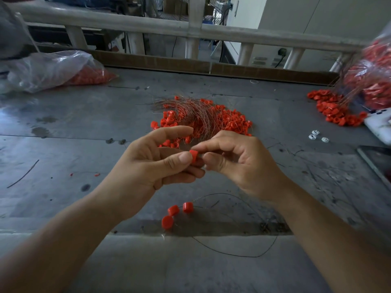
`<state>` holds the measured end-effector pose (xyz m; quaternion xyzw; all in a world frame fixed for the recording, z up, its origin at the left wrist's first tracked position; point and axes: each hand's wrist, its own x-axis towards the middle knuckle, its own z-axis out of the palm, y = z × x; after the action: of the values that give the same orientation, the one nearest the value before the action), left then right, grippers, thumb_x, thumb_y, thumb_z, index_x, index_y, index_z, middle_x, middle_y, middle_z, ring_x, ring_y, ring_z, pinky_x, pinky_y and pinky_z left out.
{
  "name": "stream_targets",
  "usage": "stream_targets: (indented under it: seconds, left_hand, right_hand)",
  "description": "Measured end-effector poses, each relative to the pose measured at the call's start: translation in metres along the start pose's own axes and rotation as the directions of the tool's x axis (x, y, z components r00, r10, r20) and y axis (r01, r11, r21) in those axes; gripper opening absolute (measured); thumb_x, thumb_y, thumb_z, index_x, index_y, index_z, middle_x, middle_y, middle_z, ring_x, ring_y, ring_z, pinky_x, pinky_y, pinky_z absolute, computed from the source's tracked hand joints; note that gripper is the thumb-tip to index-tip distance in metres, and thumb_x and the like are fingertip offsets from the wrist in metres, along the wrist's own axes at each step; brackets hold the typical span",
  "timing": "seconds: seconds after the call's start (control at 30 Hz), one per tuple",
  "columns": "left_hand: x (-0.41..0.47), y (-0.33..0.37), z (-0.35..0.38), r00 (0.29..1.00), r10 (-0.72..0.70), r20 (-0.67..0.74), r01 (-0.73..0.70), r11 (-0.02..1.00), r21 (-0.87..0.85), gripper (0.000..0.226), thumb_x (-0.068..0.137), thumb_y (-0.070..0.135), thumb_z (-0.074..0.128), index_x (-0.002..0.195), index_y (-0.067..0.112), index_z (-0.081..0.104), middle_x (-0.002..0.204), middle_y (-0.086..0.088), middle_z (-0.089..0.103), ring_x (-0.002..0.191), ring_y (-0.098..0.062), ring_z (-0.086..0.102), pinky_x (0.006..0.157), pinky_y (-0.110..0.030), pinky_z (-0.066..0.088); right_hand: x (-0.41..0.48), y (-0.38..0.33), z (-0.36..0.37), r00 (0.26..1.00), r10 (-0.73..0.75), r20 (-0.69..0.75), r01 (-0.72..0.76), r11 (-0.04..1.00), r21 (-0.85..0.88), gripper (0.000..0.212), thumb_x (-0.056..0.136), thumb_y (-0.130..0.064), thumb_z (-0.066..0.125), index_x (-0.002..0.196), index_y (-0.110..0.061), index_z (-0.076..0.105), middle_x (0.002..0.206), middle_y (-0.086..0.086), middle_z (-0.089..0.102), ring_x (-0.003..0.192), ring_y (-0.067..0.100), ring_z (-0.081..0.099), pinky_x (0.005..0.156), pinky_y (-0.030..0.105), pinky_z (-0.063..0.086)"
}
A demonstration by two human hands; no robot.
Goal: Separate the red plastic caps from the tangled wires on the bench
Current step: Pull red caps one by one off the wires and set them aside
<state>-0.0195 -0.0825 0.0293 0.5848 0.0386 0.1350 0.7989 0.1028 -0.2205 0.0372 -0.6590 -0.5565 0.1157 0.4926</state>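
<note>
My left hand (154,161) and my right hand (239,163) meet above the middle of the grey bench (63,127). Both pinch a single red cap (193,156) between thumbs and fingertips. Just beyond them lies a heap of red caps (232,122) tangled with a bundle of thin coppery wires (190,111). Three loose red caps (174,212) rest on the bench below my hands, with a thin dark wire (243,253) looping around them toward the near edge.
A clear plastic bag with red caps (63,70) lies at the back left. Another bag of caps and wires (372,81) stands at the right, with spilled caps (334,111) before it. A few small white parts (317,135) and a dark flat device (378,163) lie at right.
</note>
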Motion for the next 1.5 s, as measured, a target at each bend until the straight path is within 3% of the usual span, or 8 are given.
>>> stream_targets:
  seconds: [0.33,0.47,0.7,0.8,1.0,1.17,1.27,1.5]
  left_hand:
    - [0.004,0.001,-0.01,0.995,0.078,0.063,-0.072,0.993,-0.098,0.022,0.057,0.029,0.082,0.071,0.015,0.072,0.078,-0.007,0.072,0.069,-0.012,0.069,0.059,-0.016,0.054]
    - [0.004,-0.001,-0.01,0.992,0.046,0.117,-0.038,0.997,-0.074,0.019,0.057,0.024,0.082,0.068,0.013,0.071,0.078,-0.008,0.071,0.068,-0.013,0.069,0.058,-0.017,0.054]
    - [0.003,-0.002,-0.009,0.975,0.033,0.218,-0.011,0.995,-0.101,0.012,0.064,0.013,0.074,0.076,0.011,0.071,0.084,-0.011,0.072,0.073,-0.017,0.07,0.062,-0.02,0.055]
    - [0.004,-0.001,-0.008,0.989,0.037,0.142,-0.029,0.998,-0.058,0.017,0.061,0.0,0.065,0.07,0.013,0.071,0.079,-0.01,0.072,0.067,-0.017,0.069,0.058,-0.021,0.055]
    - [0.005,0.004,-0.005,0.997,0.059,-0.043,-0.058,0.998,0.029,0.032,0.055,-0.008,0.048,0.059,0.015,0.069,0.068,-0.007,0.069,0.049,-0.015,0.062,0.045,-0.019,0.048]
    - [0.003,0.009,-0.006,0.987,0.071,-0.143,-0.062,0.996,0.067,0.034,0.055,-0.004,0.039,0.054,0.016,0.067,0.061,-0.004,0.066,0.042,-0.015,0.057,0.04,-0.016,0.044]
    - [0.003,0.01,-0.009,0.982,0.064,-0.18,-0.045,0.993,0.106,0.034,0.053,-0.004,0.039,0.053,0.016,0.067,0.06,-0.004,0.065,0.04,-0.014,0.056,0.039,-0.015,0.043]
    - [0.001,0.01,-0.014,0.983,0.012,-0.181,0.051,0.939,0.34,0.029,0.052,-0.003,0.044,0.055,0.013,0.068,0.062,-0.008,0.066,0.044,-0.018,0.06,0.038,-0.019,0.044]
  right_hand:
    - [-0.001,0.007,-0.005,0.983,0.14,0.117,-0.124,0.983,-0.139,0.02,0.079,-0.019,0.067,0.097,-0.026,0.065,0.077,-0.015,0.057,0.067,-0.001,0.052,0.061,0.007,0.041]
    - [-0.001,0.006,-0.002,0.998,0.057,0.022,-0.055,0.995,-0.088,0.027,0.078,-0.015,0.069,0.093,-0.033,0.055,0.079,-0.01,0.056,0.068,0.0,0.052,0.062,0.011,0.044]
    - [-0.002,0.008,0.006,0.993,-0.076,0.089,0.098,0.953,-0.287,0.014,0.08,-0.016,0.063,0.09,-0.007,0.068,0.09,-0.001,0.063,0.082,0.0,0.054,0.07,0.01,0.04]
    - [-0.002,0.006,0.004,0.998,-0.048,0.035,0.056,0.948,-0.314,0.01,0.082,-0.017,0.062,0.085,-0.009,0.067,0.08,-0.005,0.063,0.078,0.005,0.054,0.073,0.016,0.041]
    - [-0.001,0.0,-0.009,0.997,-0.082,0.016,0.08,0.896,-0.436,0.015,0.086,-0.021,0.049,0.078,-0.012,0.057,0.06,-0.022,0.042,0.053,0.0,0.047,0.052,0.023,0.044]
    - [0.0,0.002,-0.03,0.988,-0.058,-0.145,-0.03,0.839,-0.543,0.013,0.088,-0.018,0.053,0.075,-0.018,0.053,0.057,-0.017,0.046,0.051,0.004,0.045,0.053,0.025,0.036]
    - [-0.001,0.002,-0.036,0.987,0.007,-0.158,-0.097,0.816,-0.57,0.021,0.09,-0.015,0.055,0.073,-0.024,0.047,0.058,-0.012,0.052,0.057,0.014,0.054,0.058,0.03,0.043]
    - [-0.003,0.008,-0.054,0.936,0.347,-0.054,-0.318,0.773,-0.549,0.027,0.089,-0.021,0.052,0.063,-0.028,0.051,0.052,-0.01,0.059,0.049,-0.001,0.055,0.053,0.023,0.042]
